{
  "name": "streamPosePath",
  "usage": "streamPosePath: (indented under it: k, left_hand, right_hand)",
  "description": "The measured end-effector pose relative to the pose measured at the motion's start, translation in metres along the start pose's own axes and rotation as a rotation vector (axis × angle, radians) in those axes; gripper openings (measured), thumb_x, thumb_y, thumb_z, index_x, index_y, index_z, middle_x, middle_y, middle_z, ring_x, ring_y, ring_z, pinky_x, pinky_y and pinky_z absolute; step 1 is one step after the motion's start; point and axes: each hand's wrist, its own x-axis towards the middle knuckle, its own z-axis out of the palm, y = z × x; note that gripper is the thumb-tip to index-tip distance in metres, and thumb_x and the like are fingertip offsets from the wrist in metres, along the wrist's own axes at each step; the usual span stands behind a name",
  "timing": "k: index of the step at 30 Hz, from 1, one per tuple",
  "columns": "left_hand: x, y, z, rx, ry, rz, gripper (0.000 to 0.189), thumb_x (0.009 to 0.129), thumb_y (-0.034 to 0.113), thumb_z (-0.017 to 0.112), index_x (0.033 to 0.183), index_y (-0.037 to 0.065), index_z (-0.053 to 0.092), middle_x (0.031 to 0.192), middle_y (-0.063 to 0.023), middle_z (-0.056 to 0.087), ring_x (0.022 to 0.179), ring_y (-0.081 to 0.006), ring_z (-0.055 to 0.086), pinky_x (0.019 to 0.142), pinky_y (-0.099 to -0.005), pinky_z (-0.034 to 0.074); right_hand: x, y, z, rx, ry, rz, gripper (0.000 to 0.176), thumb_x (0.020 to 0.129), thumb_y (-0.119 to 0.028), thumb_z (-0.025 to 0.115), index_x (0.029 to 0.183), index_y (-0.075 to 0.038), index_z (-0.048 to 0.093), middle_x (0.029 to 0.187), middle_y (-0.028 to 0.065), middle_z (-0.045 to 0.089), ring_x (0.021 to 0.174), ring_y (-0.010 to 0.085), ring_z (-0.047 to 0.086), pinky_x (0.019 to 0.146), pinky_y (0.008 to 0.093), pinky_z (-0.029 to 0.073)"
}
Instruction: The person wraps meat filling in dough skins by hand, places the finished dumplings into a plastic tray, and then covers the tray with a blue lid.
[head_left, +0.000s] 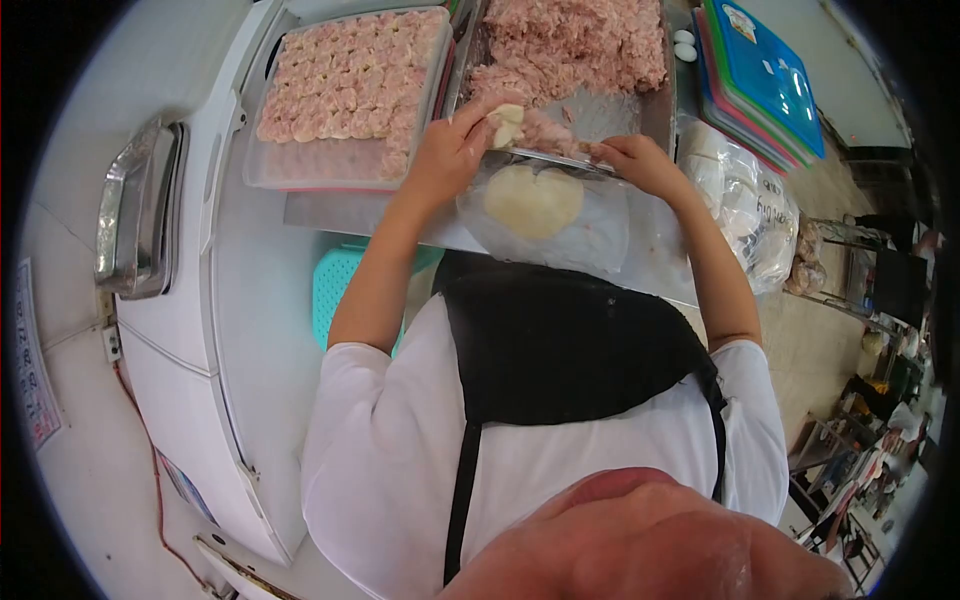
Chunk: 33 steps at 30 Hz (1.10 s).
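My left hand (450, 152) is closed around a pale, folded dough wrapper (507, 122) at the near left corner of a metal tray. Pink minced meat (575, 50) fills the far part of this metal tray (610, 118), with a smaller lump by its near rim. My right hand (643, 165) is over the near right rim, fingers pinched at the edge of that lump; what they hold, if anything, is hidden. Between my forearms, a stack of round dough wrappers (533, 200) lies on a clear plastic bag (600, 235).
A plastic box (265, 165) with rows of meat-filled dumplings (345, 75) stands left. Two eggs (684, 46), stacked coloured lids (765, 75) and a bagged white pack (740, 205) are right. A turquoise basket (335, 295) sits below the counter's edge; metal trays (140, 215) lean far left.
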Motion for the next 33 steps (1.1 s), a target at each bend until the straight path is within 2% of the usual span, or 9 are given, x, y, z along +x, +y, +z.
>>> streamPosePath:
  k: [2,5,7,10,15,19,22,27,33]
  left_hand:
    - [0.008,0.008,-0.011,-0.176,-0.030,0.022,0.026,0.094,0.020,0.054,0.110,0.002,0.064,0.096,-0.0037,0.067,0.084,-0.0139,0.060,0.073,-0.0275,0.046]
    - [0.021,0.011,-0.012,-0.408,-0.026,0.043,0.026,0.093,0.020,0.056,0.108,0.001,0.065,0.093,0.0001,0.064,0.081,-0.0090,0.057,0.071,-0.0248,0.045]
    - [0.036,-0.001,0.004,-0.387,0.036,0.053,0.026,0.092,0.021,0.058,0.106,0.001,0.065,0.092,0.0015,0.063,0.080,-0.0067,0.054,0.070,-0.0229,0.044]
    - [0.047,-0.003,0.017,-0.555,-0.111,-0.210,0.027,0.092,0.026,0.059,0.097,0.001,0.068,0.087,-0.0044,0.065,0.081,-0.0098,0.058,0.073,-0.0269,0.047]
    - [0.056,-0.015,0.033,-0.723,0.028,-0.161,0.028,0.092,0.025,0.057,0.100,-0.001,0.066,0.091,-0.0062,0.065,0.085,-0.0124,0.059,0.075,-0.0302,0.049]
    - [0.069,-0.024,0.030,-1.285,-0.012,-0.243,0.031,0.094,0.020,0.051,0.112,-0.004,0.059,0.105,-0.0109,0.063,0.095,-0.0201,0.062,0.088,-0.0354,0.049]
    - [0.068,-0.015,0.031,-1.317,0.022,-0.302,0.035,0.096,0.020,0.046,0.121,-0.003,0.051,0.121,-0.0150,0.057,0.111,-0.0250,0.057,0.099,-0.0384,0.044]
    - [0.072,-0.008,0.040,-1.627,0.053,-0.384,0.058,0.097,0.039,0.037,0.133,-0.007,0.038,0.138,-0.0220,0.042,0.130,-0.0327,0.039,0.110,-0.0464,0.028]
    - [0.080,-0.006,0.040,-1.721,0.146,-0.298,0.082,0.091,0.059,0.035,0.138,-0.008,0.029,0.145,-0.0229,0.031,0.135,-0.0376,0.027,0.113,-0.0520,0.016]
  right_hand:
    - [-0.008,-0.002,-0.003,0.265,0.006,0.177,0.034,0.093,-0.033,0.054,0.092,-0.003,0.070,0.058,0.0010,0.051,0.054,0.0096,0.046,0.051,0.0278,0.038]
    - [-0.015,-0.027,-0.009,0.662,0.067,0.198,0.029,0.095,-0.031,0.054,0.101,-0.005,0.066,0.058,-0.0096,0.033,0.048,0.0014,0.029,0.042,0.0198,0.020]
    - [-0.014,-0.052,-0.006,0.819,0.156,0.191,0.028,0.093,-0.028,0.057,0.107,-0.005,0.063,0.058,-0.0098,0.032,0.047,0.0009,0.028,0.041,0.0188,0.019]
    - [-0.002,-0.075,0.004,0.977,0.219,0.120,0.032,0.088,-0.027,0.064,0.112,-0.006,0.061,0.061,-0.0079,0.044,0.046,0.0010,0.031,0.041,0.0190,0.021]
    - [0.008,-0.073,0.016,1.107,0.234,0.146,0.031,0.084,-0.022,0.069,0.109,-0.006,0.060,0.060,-0.0083,0.047,0.045,0.0008,0.033,0.040,0.0190,0.020]
    - [-0.004,-0.069,0.010,1.001,0.294,0.177,0.019,0.090,-0.023,0.063,0.101,-0.009,0.060,0.059,-0.0101,0.035,0.046,0.0003,0.027,0.040,0.0195,0.017]
    - [-0.015,-0.074,-0.003,0.909,0.387,0.201,0.020,0.091,-0.027,0.061,0.098,-0.008,0.061,0.060,-0.0091,0.036,0.049,0.0013,0.029,0.042,0.0200,0.019]
    - [-0.016,-0.074,-0.011,0.840,0.491,0.120,0.024,0.093,-0.028,0.058,0.102,-0.007,0.064,0.063,-0.0065,0.042,0.052,0.0037,0.033,0.046,0.0199,0.026]
    - [-0.006,-0.035,0.015,0.006,0.615,-0.277,0.033,0.093,-0.028,0.056,0.119,-0.009,0.062,0.071,0.0084,0.061,0.065,0.0201,0.061,0.058,0.0327,0.045]
